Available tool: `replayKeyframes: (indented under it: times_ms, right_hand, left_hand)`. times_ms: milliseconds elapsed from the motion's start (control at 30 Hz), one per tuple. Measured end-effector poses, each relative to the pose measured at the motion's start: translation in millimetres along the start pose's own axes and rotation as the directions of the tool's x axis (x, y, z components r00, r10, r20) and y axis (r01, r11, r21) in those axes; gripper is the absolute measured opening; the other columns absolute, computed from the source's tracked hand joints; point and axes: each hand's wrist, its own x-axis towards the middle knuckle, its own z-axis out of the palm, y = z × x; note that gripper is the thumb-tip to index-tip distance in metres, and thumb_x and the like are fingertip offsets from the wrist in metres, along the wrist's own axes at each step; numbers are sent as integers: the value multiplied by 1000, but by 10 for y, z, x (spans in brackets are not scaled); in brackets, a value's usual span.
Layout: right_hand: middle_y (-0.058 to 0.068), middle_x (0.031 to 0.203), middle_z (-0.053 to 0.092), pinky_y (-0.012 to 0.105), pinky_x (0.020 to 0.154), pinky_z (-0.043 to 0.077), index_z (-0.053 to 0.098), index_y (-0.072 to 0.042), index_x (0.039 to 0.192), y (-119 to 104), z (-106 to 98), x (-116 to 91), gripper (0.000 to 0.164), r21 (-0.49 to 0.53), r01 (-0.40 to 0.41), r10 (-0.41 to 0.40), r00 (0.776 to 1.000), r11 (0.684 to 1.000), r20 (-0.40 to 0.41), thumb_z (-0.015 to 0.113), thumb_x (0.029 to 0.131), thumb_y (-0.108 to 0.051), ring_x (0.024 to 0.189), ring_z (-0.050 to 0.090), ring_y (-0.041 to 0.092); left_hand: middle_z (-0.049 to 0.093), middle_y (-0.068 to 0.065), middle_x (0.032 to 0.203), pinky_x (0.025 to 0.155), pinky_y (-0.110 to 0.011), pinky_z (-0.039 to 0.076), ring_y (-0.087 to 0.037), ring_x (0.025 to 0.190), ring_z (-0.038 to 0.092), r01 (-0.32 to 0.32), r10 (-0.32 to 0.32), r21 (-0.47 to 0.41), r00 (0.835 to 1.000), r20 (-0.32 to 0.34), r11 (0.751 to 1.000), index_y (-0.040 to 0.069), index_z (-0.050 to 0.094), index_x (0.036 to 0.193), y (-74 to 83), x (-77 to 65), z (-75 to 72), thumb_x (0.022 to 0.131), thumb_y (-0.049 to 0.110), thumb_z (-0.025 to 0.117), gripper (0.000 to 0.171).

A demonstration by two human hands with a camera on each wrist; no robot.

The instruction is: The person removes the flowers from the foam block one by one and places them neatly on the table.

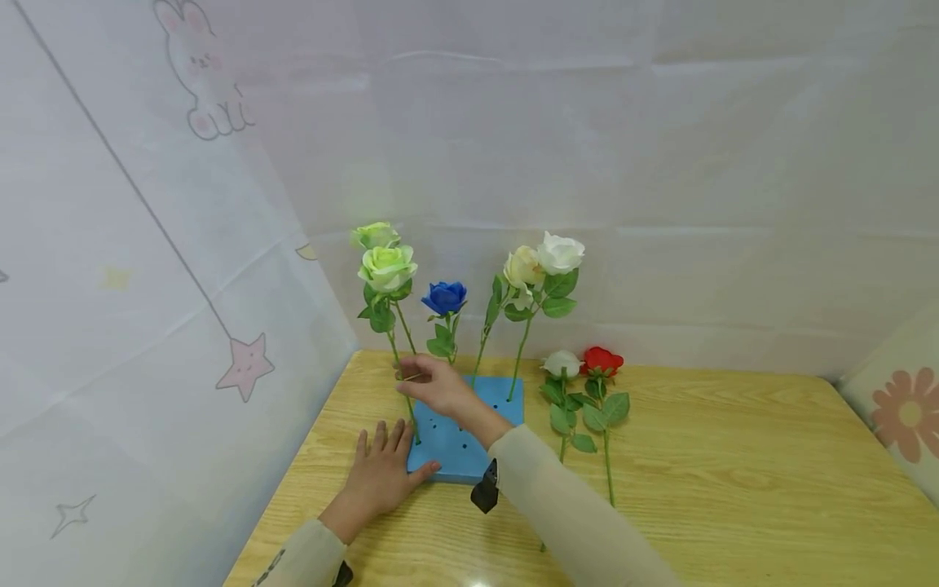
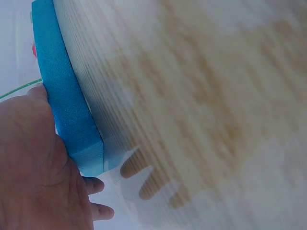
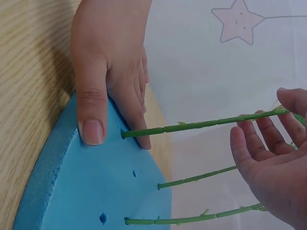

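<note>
My right hand [image 1: 438, 385] has its thumb and fingertips around the green stem [image 3: 201, 125] of a light green artificial rose [image 1: 386, 269]. That stem stands in a hole at the front left of a blue foam block [image 1: 443, 456]. My left hand [image 1: 377, 479] rests at the block's front left corner, fingers spread, its thumb [image 3: 92, 120] lying on the top face. Behind, another light green rose [image 1: 376, 235], a blue rose [image 1: 444, 297], a cream rose [image 1: 522, 267] and a white rose [image 1: 561, 253] stand upright. My right hand hides part of the block.
A white rose [image 1: 563, 364] and a red rose [image 1: 602, 360] lie on the wooden table [image 1: 719, 473] to the right of the block, partly under my right sleeve [image 1: 572, 505]. A pale printed cloth [image 1: 469, 147] hangs behind and along the left.
</note>
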Motion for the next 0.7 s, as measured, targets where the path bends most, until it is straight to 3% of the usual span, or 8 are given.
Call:
replayKeyframes:
  times_ms: [233, 367, 700]
  right_hand:
    - [-5, 125, 67, 43, 101, 52, 64, -21, 137, 8, 37, 9, 37, 10, -34, 35, 999, 999, -23, 67, 100, -29, 120, 62, 17]
    - [-6, 124, 69, 40, 101, 52, 67, -24, 131, 2, 50, 6, 31, 48, -37, 38, 999, 998, -21, 67, 100, -24, 118, 63, 13]
    - [-9, 123, 70, 33, 97, 55, 70, -19, 127, 40, 110, -8, 28, 129, -53, 55, 998, 990, -14, 66, 100, -12, 113, 67, 10]
  left_hand:
    - [24, -16, 167, 122, -63, -2, -47, 153, 15, 5, -5, 24, 1000, -6, 1000, 10, 26, 162, 8, -1, 2, 92, 83, 28, 101]
    - [26, -17, 166, 121, -65, 0, -48, 152, 17, -2, 2, 11, 1000, -18, 1000, 9, 27, 161, 10, 0, -12, 93, 81, 32, 100]
    - [26, -17, 166, 120, -67, 3, -48, 152, 16, 0, 0, -2, 1000, -4, 1000, 8, 26, 162, 19, -19, -15, 94, 80, 34, 99]
